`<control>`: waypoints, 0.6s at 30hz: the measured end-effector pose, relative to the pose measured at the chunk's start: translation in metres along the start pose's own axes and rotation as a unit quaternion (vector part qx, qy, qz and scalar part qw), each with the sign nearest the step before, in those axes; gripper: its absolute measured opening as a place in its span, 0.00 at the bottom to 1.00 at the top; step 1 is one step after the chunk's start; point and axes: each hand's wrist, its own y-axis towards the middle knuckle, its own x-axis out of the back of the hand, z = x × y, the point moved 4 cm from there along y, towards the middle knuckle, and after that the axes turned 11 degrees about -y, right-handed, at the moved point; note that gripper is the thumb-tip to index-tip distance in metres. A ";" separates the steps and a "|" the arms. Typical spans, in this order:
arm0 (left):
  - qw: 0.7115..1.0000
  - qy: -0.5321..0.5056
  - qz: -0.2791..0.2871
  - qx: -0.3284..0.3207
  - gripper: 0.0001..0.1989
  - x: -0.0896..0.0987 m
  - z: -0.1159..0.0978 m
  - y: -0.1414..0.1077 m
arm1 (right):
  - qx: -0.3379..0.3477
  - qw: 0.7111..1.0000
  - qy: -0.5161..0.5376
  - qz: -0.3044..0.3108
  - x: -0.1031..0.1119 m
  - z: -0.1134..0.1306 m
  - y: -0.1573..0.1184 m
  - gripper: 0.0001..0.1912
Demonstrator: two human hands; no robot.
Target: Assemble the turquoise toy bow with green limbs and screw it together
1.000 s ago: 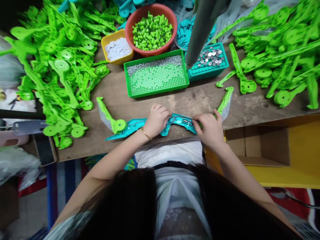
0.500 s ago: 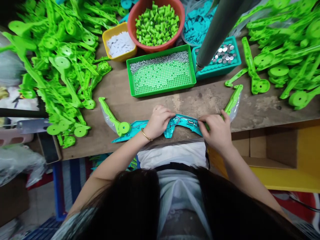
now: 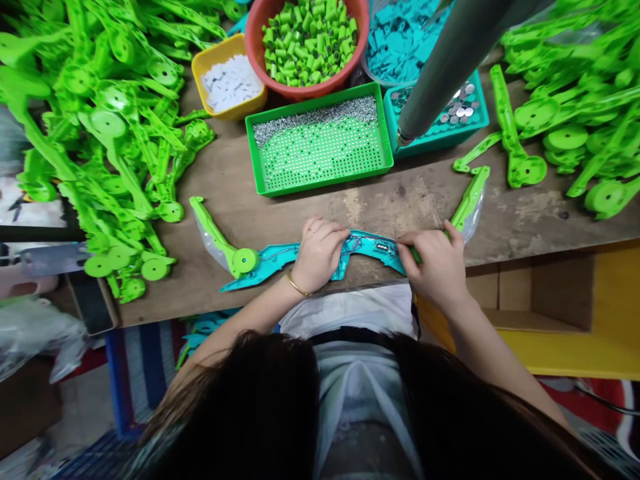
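Note:
A long blue curved plastic piece [image 3: 280, 259], with thin wires along its inside, lies near the table's front edge. One green arm with a round end [image 3: 220, 240] joins its left side; another green arm [image 3: 469, 203] extends up at its right. My left hand [image 3: 320, 253] is closed over the middle of the blue piece, its fingertips at the upper rim. My right hand [image 3: 434, 263] pinches the right end of the piece, where the fingers hide the joint with the green arm.
Heaps of green parts lie at the left [image 3: 110, 133] and right [image 3: 565, 127]. Beyond the blue piece stand a green tray of screws [image 3: 320, 183], a yellow tub [image 3: 200, 63], a red bowl [image 3: 253, 47] and a teal box [image 3: 440, 141]. A dark pole [image 3: 445, 67] slants over the box.
My left hand has shifted slightly down and right, covering more of the blue piece's middle prong. My right hand has barely moved. The view has shifted a little.

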 end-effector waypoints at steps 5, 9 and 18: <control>0.999 0.027 0.035 -0.008 0.13 0.001 -0.007 -0.004 | 0.003 1.000 0.002 0.004 0.001 0.000 0.001 0.07; 0.996 0.066 0.050 -0.015 0.14 0.001 -0.010 -0.009 | 0.010 1.000 -0.006 0.004 0.001 0.000 0.002 0.07; 0.999 0.040 -0.001 -0.009 0.15 0.014 -0.009 -0.008 | 0.024 1.000 -0.009 -0.005 -0.003 -0.001 0.002 0.06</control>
